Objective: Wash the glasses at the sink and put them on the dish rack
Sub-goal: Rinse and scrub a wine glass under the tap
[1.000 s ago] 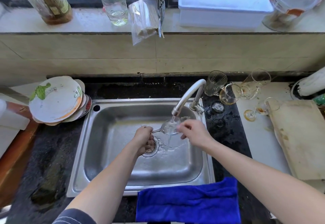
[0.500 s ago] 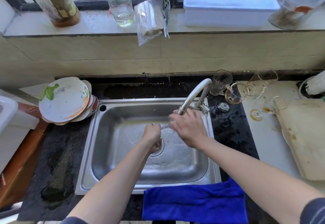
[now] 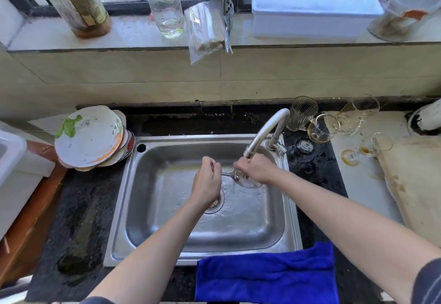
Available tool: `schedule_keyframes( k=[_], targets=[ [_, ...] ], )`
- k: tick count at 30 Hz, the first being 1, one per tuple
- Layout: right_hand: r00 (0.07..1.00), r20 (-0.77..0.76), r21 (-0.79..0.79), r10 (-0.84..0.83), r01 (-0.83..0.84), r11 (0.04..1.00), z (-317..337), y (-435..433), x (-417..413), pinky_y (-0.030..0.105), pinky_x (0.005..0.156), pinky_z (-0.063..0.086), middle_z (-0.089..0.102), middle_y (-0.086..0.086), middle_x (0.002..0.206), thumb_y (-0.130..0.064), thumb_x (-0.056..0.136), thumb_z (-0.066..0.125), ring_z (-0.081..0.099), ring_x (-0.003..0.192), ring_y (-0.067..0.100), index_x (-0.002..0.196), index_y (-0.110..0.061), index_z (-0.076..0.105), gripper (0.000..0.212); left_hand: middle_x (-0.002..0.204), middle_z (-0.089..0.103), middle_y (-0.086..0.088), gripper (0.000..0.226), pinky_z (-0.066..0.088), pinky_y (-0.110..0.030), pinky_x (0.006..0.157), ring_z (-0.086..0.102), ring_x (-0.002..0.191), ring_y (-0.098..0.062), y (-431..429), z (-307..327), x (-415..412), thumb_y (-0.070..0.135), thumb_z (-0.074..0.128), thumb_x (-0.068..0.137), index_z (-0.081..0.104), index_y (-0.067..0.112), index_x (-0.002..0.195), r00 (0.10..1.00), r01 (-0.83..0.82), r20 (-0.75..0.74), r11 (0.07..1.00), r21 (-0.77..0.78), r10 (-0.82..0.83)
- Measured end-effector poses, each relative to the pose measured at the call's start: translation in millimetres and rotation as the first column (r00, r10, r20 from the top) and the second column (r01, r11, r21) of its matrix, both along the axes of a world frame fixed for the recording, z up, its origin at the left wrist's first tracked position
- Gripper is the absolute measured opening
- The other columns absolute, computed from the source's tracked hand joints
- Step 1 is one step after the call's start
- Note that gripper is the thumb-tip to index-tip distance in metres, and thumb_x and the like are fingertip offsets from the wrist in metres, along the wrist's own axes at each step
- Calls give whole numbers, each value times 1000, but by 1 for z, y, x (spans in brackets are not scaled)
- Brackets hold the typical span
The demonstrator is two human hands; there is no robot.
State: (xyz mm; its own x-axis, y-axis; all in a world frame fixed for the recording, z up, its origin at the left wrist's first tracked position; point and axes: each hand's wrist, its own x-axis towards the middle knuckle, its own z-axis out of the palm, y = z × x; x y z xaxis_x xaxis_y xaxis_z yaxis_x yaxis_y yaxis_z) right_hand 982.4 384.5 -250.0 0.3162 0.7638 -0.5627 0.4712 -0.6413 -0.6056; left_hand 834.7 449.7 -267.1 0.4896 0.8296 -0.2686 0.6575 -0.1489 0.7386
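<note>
Left grip [image 3: 207, 179] curled round stem of wine glass [image 3: 247, 182]; right grip [image 3: 256, 170] clamped on its bowl. Glass lies sideways under faucet [image 3: 265, 132], above steel sink [image 3: 202, 138], water on sink floor. Right tabletop [image 3: 358, 179]: stemmed glasses [image 3: 322, 129] with amber dregs, ribbed tumbler [image 3: 301, 113].

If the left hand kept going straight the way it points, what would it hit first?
The left hand, gripping the clear wine glass's stem, would probably meet the stainless steel sink's back wall, just left of the curved metal faucet; depth is unclear.
</note>
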Motion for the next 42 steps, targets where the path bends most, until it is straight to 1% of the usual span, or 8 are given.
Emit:
schedule_keyframes(
  k=[5,11,19,24,28,31,37,42],
  targets=[
    [735,-569,-192,-369,317,929,8,5,20,27,52,52,71,7,95,-32,102,42,71,77,26,102,-13,64,29,76,42,2,17,33,-32,61,38,68,-14,10,-4,0,22,39,99,42,12,86,977,-132,149,980,-152,155],
    [680,-594,89,-430,586,805,-7,5,-12,20,41,38,66,8,104,-30,88,70,61,58,18,115,-15,53,35,58,31,-2,21,16,-14,39,25,43,-11,15,-9,9,19,35,95,30,20,75,880,-361,40,722,-591,473],
    [219,-772,-413,-597,540,733,10,-2,-1,12,33,34,71,10,78,-47,99,41,54,39,10,101,-9,61,43,71,43,2,16,36,-40,68,42,69,-24,5,-2,-5,25,41,99,37,11,92,989,-123,86,992,-3,123],
    [566,-428,67,-705,798,599,2,7,-23,37,63,59,66,8,103,-38,86,66,66,74,19,112,-17,52,36,71,43,2,15,31,-37,62,41,64,-17,-2,-1,11,24,43,99,35,13,91,987,-115,113,993,19,113],
    [923,-37,405,-383,364,839,-6,-8,-18,33,87,49,56,-2,113,-51,69,79,58,100,14,120,-29,50,63,67,35,-2,15,23,-22,42,30,46,-11,6,-7,17,22,38,97,33,17,84,938,-253,65,801,-542,340],
    [933,356,422,-56,-107,900,-11,-16,2,36,96,48,55,-5,130,-68,68,68,54,117,14,131,-30,55,75,56,21,0,20,12,-9,37,17,32,-7,10,-5,11,13,34,94,30,21,76,933,-258,-35,600,-757,358],
    [916,-291,108,-277,319,941,10,-7,14,27,43,42,70,8,97,-33,99,51,69,62,24,93,-31,61,12,56,28,1,21,13,-10,34,21,34,-5,31,-1,10,11,47,95,37,19,79,911,-178,93,586,-790,401],
    [829,-286,158,-480,535,830,5,-15,-3,25,41,33,69,7,97,-15,98,35,61,56,22,102,-28,59,28,62,40,-1,36,25,-17,35,34,40,-7,18,3,34,-3,63,86,37,20,95,728,-131,268,511,-849,631]
  ],
)
